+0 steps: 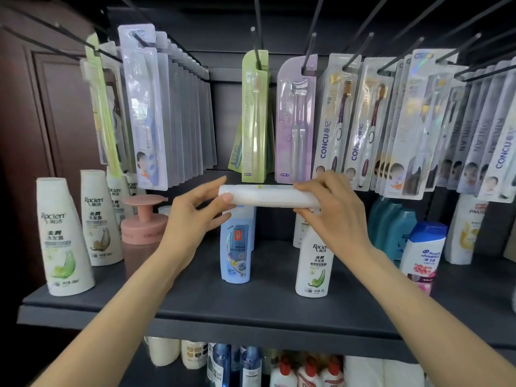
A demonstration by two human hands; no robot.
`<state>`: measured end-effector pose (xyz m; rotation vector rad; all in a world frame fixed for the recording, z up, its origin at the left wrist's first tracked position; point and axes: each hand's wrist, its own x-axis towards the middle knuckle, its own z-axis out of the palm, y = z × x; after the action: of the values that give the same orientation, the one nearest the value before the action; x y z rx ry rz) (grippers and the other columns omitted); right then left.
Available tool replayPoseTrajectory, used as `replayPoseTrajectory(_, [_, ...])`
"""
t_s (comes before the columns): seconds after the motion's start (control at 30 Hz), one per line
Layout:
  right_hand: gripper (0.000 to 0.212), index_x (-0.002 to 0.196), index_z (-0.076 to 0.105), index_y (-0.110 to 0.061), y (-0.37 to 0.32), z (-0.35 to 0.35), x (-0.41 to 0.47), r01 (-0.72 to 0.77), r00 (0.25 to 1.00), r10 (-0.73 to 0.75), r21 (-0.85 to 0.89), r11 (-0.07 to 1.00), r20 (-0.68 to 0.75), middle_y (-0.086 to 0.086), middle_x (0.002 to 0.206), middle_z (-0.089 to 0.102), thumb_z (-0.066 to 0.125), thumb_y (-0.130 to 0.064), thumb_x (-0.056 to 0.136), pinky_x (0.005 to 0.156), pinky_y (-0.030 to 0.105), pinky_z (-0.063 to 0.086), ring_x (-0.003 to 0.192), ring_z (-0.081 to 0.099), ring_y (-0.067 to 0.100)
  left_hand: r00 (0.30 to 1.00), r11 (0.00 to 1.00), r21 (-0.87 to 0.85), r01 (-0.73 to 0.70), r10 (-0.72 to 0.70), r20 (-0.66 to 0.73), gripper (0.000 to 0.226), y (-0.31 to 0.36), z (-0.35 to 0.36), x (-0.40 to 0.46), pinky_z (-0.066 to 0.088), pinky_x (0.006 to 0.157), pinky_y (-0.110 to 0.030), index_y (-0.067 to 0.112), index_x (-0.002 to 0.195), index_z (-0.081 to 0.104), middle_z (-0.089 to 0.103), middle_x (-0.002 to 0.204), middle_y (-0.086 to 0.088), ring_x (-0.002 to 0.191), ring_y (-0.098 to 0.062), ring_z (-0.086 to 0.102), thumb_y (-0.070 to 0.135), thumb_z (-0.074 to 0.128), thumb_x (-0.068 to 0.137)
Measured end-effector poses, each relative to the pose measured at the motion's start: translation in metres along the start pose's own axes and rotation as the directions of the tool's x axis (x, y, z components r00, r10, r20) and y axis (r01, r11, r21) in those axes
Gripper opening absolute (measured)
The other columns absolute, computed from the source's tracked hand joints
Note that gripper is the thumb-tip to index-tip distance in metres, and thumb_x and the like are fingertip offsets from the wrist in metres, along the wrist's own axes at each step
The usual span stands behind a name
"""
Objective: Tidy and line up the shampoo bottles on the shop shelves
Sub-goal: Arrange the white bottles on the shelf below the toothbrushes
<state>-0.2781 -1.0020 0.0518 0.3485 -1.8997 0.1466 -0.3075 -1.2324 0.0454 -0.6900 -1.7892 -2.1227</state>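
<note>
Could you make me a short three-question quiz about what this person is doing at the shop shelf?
1. True or false: the white tube is held level between the left hand and the right hand.
2. What stands directly under the tube, nearer the left hand? A) pink pump bottle B) light blue bottle C) toothbrush pack
3. Fill in: the brand word on the white bottle below the right hand reads ______.

Key
1. True; each hand grips one end, above the shelf.
2. B.
3. Raclen.
</note>
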Motion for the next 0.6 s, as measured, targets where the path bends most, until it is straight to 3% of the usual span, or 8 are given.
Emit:
replayPoseTrajectory(0.1, [0.040,0.101,0.069,-0.011,0.003,-0.003,-0.007,0.065,0.993,-0.072,-0.076,0.995,-0.091,0.007,0.090,0.061,0.083,-0.008,0.064,0.065,0.023,0.041,0.088,0.045,0.016,0.999,1.000,0.003,0.024,-0.024,0.029,0.020,-0.003,0.001,0.000,0.056,0.084,-0.029,0.018,0.106,0.065,0.067,0.108,-0.009,0.094,-0.017,0.069,0.011,0.059,0.088])
replayPoseTrajectory(0.2, [0.044,0.104,0.067,-0.012,0.007,-0.006,-0.011,0.034,0.998,-0.035,-0.015,0.999,-0.060,0.006,0.097,0.060,0.082,-0.004,0.063,0.068,0.024,0.043,0.095,0.045,0.015,0.998,0.999,-0.041,-0.012,0.015,0.059,0.023,-0.006,0.002,-0.002,0.055,0.078,-0.021,0.015,0.105,0.064,0.067,0.106,-0.005,0.101,-0.020,0.066,0.003,0.058,0.087])
replayPoseTrajectory(0.27, [0.046,0.108,0.066,-0.010,0.011,-0.008,-0.014,0.045,0.997,-0.043,0.033,0.998,-0.059,0.007,0.104,0.059,0.080,-0.001,0.065,0.076,0.025,0.044,0.100,0.046,0.016,0.995,0.996,-0.055,-0.067,0.071,0.075,0.026,-0.007,0.003,-0.006,0.054,0.077,-0.019,0.014,0.107,0.062,0.070,0.101,0.002,0.096,-0.015,0.067,0.000,0.057,0.086])
replayPoseTrajectory(0.43, [0.036,0.115,0.065,-0.007,0.020,-0.017,-0.019,0.193,0.980,-0.187,0.088,0.977,-0.069,0.011,0.114,0.062,0.064,-0.005,0.079,0.097,0.019,0.037,0.104,0.053,0.021,0.987,0.987,-0.090,-0.134,0.140,0.075,0.033,-0.009,-0.003,-0.008,0.052,0.089,-0.025,0.018,0.111,0.061,0.072,0.099,0.009,0.097,-0.008,0.066,0.004,0.059,0.081])
replayPoseTrajectory(0.53, [0.034,0.115,0.065,-0.009,0.019,-0.018,-0.019,0.114,0.993,-0.111,0.191,0.975,-0.029,0.005,0.117,0.062,0.066,-0.012,0.082,0.103,0.017,0.034,0.110,0.052,0.016,0.990,0.990,-0.080,-0.117,0.123,0.073,0.032,-0.009,-0.002,-0.005,0.052,0.089,-0.025,0.018,0.112,0.062,0.071,0.102,0.007,0.100,-0.009,0.065,0.008,0.058,0.083])
replayPoseTrajectory(0.6, [0.038,0.117,0.062,-0.019,0.013,-0.021,-0.018,-0.045,0.998,0.025,0.333,0.942,0.064,-0.008,0.118,0.059,0.071,-0.014,0.081,0.102,0.011,0.032,0.111,0.049,0.005,0.993,0.991,-0.088,-0.098,0.103,0.051,0.029,-0.008,-0.001,-0.003,0.053,0.087,-0.027,0.020,0.114,0.061,0.070,0.104,0.006,0.099,-0.009,0.065,0.008,0.054,0.089])
